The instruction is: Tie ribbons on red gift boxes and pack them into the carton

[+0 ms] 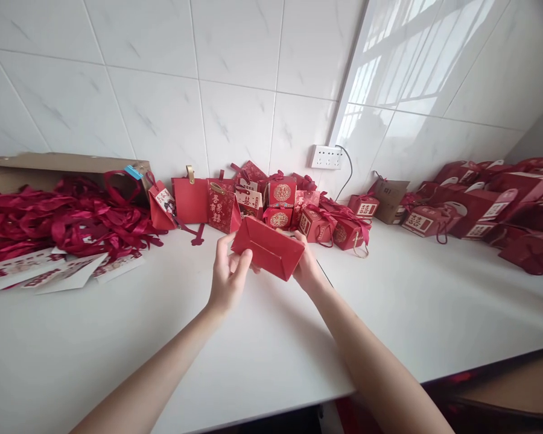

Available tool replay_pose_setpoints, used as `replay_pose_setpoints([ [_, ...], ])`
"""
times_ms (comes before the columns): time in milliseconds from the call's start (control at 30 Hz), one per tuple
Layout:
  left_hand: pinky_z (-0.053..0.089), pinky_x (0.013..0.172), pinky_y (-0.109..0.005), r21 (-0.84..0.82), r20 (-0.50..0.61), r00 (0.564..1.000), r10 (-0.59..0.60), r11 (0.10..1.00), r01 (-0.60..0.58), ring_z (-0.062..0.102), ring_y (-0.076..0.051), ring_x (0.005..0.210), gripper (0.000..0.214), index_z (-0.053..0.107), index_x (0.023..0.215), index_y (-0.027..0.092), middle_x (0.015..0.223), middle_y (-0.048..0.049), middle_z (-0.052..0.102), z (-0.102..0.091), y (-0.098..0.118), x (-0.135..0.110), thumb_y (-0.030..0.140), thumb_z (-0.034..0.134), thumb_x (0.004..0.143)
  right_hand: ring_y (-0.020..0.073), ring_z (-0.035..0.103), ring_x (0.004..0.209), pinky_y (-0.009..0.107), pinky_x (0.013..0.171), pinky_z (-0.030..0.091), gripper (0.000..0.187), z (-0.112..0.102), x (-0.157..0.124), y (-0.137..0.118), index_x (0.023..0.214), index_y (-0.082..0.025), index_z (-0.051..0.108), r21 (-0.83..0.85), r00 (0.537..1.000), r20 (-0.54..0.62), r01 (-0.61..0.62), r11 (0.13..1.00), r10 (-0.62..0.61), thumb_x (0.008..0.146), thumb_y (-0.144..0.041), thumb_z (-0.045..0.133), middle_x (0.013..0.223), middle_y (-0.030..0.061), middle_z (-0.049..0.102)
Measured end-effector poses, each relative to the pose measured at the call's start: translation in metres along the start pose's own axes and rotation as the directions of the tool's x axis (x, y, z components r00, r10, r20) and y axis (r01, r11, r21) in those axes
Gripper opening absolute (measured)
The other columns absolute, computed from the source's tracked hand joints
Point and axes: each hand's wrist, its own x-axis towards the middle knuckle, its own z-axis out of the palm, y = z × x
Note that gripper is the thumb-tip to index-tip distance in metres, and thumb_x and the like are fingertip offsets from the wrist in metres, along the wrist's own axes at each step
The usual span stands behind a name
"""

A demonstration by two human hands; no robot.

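Observation:
Above the middle of the white table, both my hands hold a plain red paper gift box (pixel 269 248), its folded bottom turned toward me. My left hand (pixel 230 271) grips its left end, thumb on the near edge and fingers behind. At the right end my right hand (pixel 308 265) is closed on the box, its fingers mostly hidden behind it. Just beyond stand a red patterned gift box (pixel 221 208) with gold characters and a stack of small red boxes (pixel 280 193) with round gold emblems.
On the left, a cardboard box (pixel 85 161) lies behind dark red ribbons (pixel 72 217) and printed cards (pixel 63 271). Many red gift boxes (pixel 484 199) crowd the right side. A power socket (pixel 326 157) is on the tiled wall. The white table (pixel 199 374) has its front edge below my arms.

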Motion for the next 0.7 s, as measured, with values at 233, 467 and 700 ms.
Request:
replay_pose_setpoints([
  [233,0.053,0.074,-0.034,0.148,0.184,0.972,-0.143,0.982,0.117,0.07,-0.02,0.07,0.036,0.039,0.1,0.022,0.067,0.002,0.067,-0.012,-0.026,0.004,0.048,0.056,0.082,0.0152,0.054,0.064,0.025,0.054,0.045,0.04,-0.006,0.002,-0.015,0.079,-0.018,0.054,0.056,0.965,-0.226,0.151,0.987,-0.135,0.076,-0.059,0.055,0.075,0.0027,0.059],
  [467,0.052,0.062,-0.033,0.552,0.381,0.924,0.026,0.796,-0.25,0.068,-0.025,0.08,0.026,0.057,0.102,0.023,0.091,-0.0066,0.07,-0.02,-0.034,0.002,0.041,0.056,0.083,0.0148,0.048,0.066,0.025,0.061,0.04,0.03,-0.01,-0.014,-0.027,0.075,-0.021,0.056,-0.26,0.803,-0.109,0.546,0.796,-0.586,0.084,-0.049,0.051,0.071,-0.0008,0.054],
  [700,0.047,0.055,-0.03,0.607,0.453,0.873,0.179,0.656,-0.449,0.062,-0.021,0.061,0.006,0.059,0.075,0.021,0.067,-0.0045,0.065,-0.021,-0.035,0.008,0.021,0.055,0.08,0.0159,0.048,0.068,0.027,0.065,0.04,0.028,-0.01,-0.016,-0.027,0.08,-0.021,0.058,-0.331,0.764,-0.035,0.599,0.729,-0.644,0.087,-0.046,0.048,0.073,-0.0004,0.053],
])
